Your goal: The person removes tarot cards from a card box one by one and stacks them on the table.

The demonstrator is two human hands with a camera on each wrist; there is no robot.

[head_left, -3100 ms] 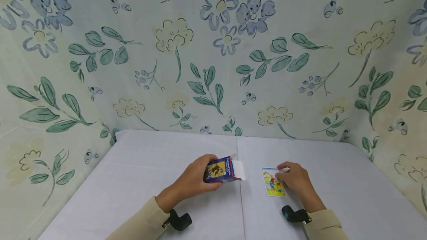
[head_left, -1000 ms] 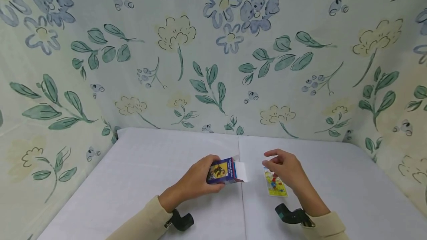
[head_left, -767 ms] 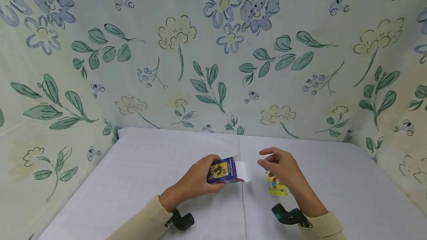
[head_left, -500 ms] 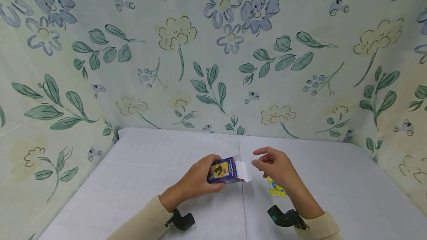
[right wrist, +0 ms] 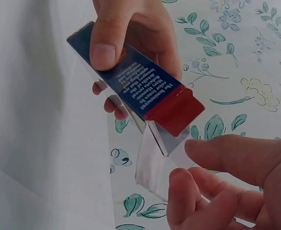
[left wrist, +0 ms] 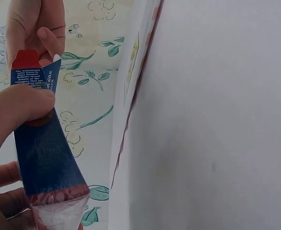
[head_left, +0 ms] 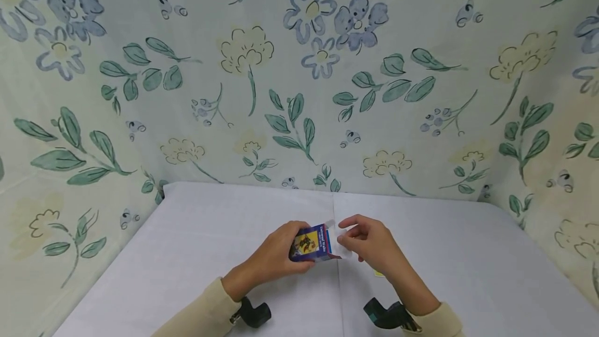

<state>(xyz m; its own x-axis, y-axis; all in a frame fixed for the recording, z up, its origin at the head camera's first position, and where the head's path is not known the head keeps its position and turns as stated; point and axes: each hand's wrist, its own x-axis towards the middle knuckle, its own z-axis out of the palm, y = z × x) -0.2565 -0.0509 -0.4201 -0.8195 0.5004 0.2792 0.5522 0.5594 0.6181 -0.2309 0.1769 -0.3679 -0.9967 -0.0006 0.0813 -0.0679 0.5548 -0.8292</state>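
Note:
My left hand (head_left: 269,256) grips a dark blue tarot card box (head_left: 309,242), its printed front facing up and its open end toward the right. A white flap (head_left: 334,241) sticks out at that end, and a red side flap (right wrist: 176,114) shows in the right wrist view. My right hand (head_left: 374,246) is at the open end, thumb and index finger apart by the flaps; nothing is plainly held between them. Whether they touch the white flap is unclear. Under the right hand only a yellow corner of a tarot card (head_left: 379,273) shows on the table.
A white cloth (head_left: 224,222) with a crease down the middle covers the table. Floral fabric (head_left: 290,77) hangs behind and at both sides. Black wrist cameras (head_left: 255,313) are strapped to both wrists.
My right hand has left the tarot card, now lying on the table, and moved left to the box's open end, its forearm covering most of the card. The left hand keeps holding the box.

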